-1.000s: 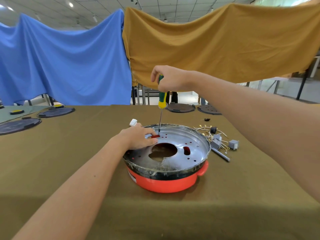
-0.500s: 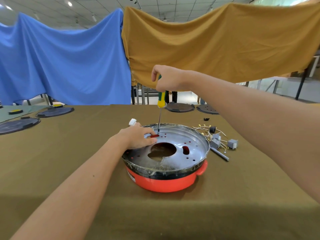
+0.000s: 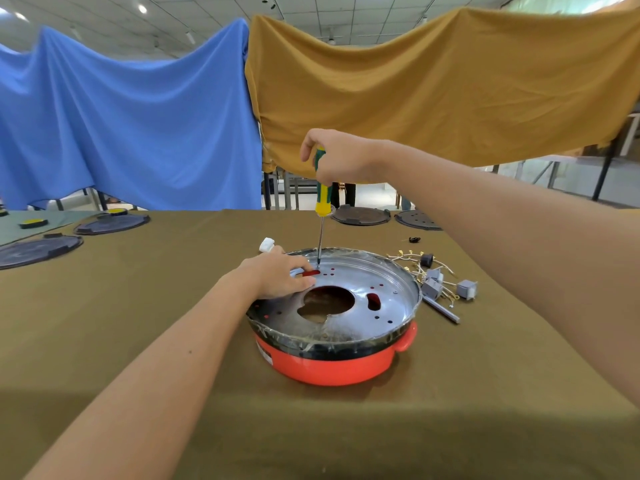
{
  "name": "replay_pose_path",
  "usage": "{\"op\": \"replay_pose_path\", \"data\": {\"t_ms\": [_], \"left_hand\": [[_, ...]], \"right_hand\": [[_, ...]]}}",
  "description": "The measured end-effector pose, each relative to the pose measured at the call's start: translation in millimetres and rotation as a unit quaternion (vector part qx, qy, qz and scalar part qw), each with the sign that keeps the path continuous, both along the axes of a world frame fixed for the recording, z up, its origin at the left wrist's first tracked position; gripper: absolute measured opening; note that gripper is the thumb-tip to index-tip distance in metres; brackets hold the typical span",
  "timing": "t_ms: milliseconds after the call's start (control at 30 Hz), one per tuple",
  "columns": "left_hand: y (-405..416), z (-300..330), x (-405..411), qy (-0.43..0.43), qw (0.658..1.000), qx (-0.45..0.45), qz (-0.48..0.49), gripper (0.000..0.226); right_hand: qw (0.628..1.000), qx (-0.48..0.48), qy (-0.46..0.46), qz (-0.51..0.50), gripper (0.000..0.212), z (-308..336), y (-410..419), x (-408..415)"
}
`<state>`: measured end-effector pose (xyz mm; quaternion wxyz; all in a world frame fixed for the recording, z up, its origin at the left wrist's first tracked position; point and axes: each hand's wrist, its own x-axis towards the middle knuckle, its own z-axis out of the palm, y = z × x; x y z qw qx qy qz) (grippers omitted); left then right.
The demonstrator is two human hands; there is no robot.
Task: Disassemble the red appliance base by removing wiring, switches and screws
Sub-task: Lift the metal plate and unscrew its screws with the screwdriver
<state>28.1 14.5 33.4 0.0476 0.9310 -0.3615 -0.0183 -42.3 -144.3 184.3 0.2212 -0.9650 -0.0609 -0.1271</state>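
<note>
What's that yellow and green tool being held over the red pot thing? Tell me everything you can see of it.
It is a screwdriver with a yellow and green handle that looks like plastic and a thin metal shaft. It stands nearly upright, its tip down on the far part of the shiny metal plate of the red appliance base. The right hand grips the handle's top; the left hand rests on the plate beside the tip.

A large indoor hall set up as a workshop or disassembly station. A grid ceiling with recessed lights (image 3: 142, 8) spans overhead. Blue cloth (image 3: 131, 126) and mustard cloth (image 3: 433, 98) hang as makeshift dividers. Long tables under olive covers (image 3: 138, 278) carry dark round appliance plates (image 3: 112, 224), and loose wires and grey switches (image 3: 440, 282) lie on the table.
</note>
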Motion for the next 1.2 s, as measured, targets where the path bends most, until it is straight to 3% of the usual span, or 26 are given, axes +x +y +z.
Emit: {"op": "replay_pose_path", "data": {"t_ms": [167,267,433,567,700,800,933,1000,1067,1200], "left_hand": [[-1,0,0,0.002,1.0,0.002,-0.002,0.047],[-1,0,1,0.0,1.0,0.002,-0.003,0.048],[-1,-1,1,-0.004,1.0,0.021,0.006,0.05],[-1,-1,2,-0.003,1.0,0.027,0.004,0.05],[-1,-1,2,-0.003,1.0,0.03,0.003,0.05],[-1,-1,1,0.001,1.0,0.026,0.004,0.05],[-1,-1,1,0.002,1.0,0.028,0.007,0.05],[-1,-1,1,0.002,1.0,0.029,0.007,0.05],[-1,-1,1,0.005,1.0,0.029,0.007,0.05],[-1,-1,1,0.004,1.0,0.028,0.007,0.05]], "right_hand": [[0.995,-0.1,0.006,-0.031,0.027,1,1,2],[0.987,-0.151,-0.021,-0.049,0.032,0,1,6],[0.997,-0.07,-0.016,-0.032,0.018,-2,-4,10],[1.0,-0.007,0.0,-0.023,0.035,2,-6,3],[0.994,-0.095,-0.008,-0.047,0.026,-1,-7,7],[0.979,-0.184,-0.041,-0.074,0.034,-5,-7,13],[0.993,-0.108,-0.037,-0.039,0.022,-6,-6,14],[0.999,-0.024,-0.025,-0.017,0.029,-4,-4,11],[1.0,-0.008,-0.021,-0.014,0.031,-2,-3,10],[0.983,-0.162,-0.048,-0.067,0.027,-7,-1,14]]}}
